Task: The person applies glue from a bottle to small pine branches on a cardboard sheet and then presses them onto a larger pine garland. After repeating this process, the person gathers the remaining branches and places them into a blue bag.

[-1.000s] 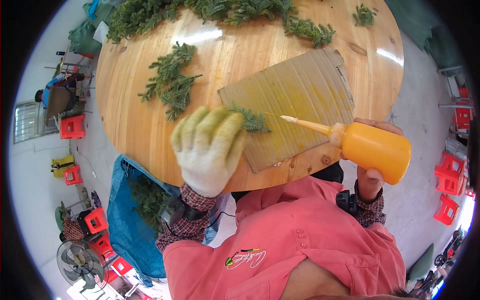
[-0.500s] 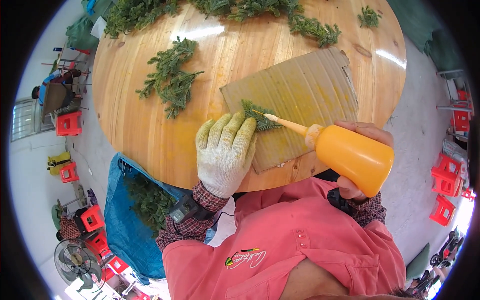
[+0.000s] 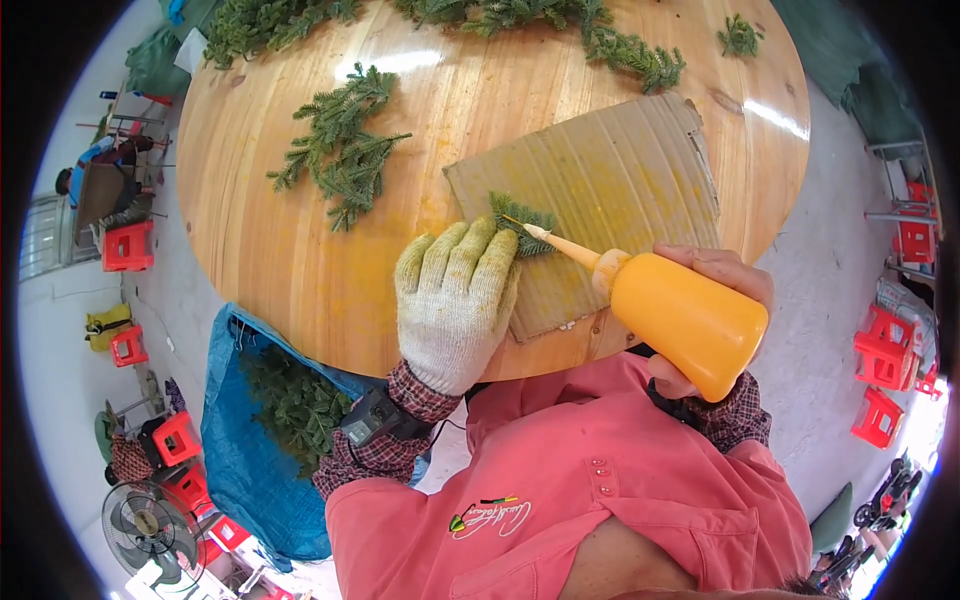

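Note:
My left hand (image 3: 450, 305), in a white knit glove with yellow-stained fingertips, has its fingers pressed together at the edge of a cardboard piece (image 3: 640, 190). It pinches one end of a small green fir sprig (image 3: 535, 240); the thumb is mostly hidden. My bare right hand (image 3: 735, 275) is wrapped round an orange squeeze bottle (image 3: 688, 322) with a long, thin nozzle. The bottle lies tilted, its nozzle pointing left, and the tip is over or touching the sprig's needles.
A larger fir branch (image 3: 345, 145) lies on the round wooden table (image 3: 260, 240), with more greenery (image 3: 540, 12) along the far side. At lower left, a blue tarp bag (image 3: 240, 450) holds fir cuttings. Red stools (image 3: 128, 246) and a fan (image 3: 150, 530) stand around.
The bottle in my right hand has shifted left, its nozzle tip further over the sprig. My left hand has hardly moved. The whole view has shifted a little.

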The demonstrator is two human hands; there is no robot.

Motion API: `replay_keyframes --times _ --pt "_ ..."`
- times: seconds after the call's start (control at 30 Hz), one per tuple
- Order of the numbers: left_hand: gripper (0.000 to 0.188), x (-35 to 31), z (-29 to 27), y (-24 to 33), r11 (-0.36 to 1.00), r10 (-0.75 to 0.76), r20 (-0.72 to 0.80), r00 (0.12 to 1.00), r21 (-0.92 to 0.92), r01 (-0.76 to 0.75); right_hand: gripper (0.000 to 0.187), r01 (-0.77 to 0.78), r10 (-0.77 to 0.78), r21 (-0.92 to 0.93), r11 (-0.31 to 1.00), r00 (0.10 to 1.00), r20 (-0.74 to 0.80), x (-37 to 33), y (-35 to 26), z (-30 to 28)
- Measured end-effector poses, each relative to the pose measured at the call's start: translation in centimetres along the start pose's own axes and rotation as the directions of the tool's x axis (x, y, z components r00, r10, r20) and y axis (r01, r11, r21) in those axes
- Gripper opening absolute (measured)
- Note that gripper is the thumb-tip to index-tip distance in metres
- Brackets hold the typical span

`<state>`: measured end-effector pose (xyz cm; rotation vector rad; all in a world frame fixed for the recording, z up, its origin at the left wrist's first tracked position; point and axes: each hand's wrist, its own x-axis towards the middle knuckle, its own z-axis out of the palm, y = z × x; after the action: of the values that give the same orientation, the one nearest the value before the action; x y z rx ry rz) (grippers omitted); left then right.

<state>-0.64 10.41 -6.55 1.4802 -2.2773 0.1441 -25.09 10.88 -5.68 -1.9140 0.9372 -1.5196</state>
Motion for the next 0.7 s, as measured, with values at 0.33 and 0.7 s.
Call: replay_keyframes --times 0.33,0.7 --pt "0.035 -0.3 0.3 -0.1 1.000 -0.007 -0.009 1.000 -0.009 0.007 0.082 -0.030 0.027 0.065 0.997 0.999 0.046 -0.5 -0.7 -0.7" --pt "0.038 -0.4 0.5 -0.4 1.000 0.020 -0.001 1.000 -0.001 -0.020 0.080 -0.052 0.050 0.071 0.996 0.999 0.019 -1.1 -0.9 -2.4"
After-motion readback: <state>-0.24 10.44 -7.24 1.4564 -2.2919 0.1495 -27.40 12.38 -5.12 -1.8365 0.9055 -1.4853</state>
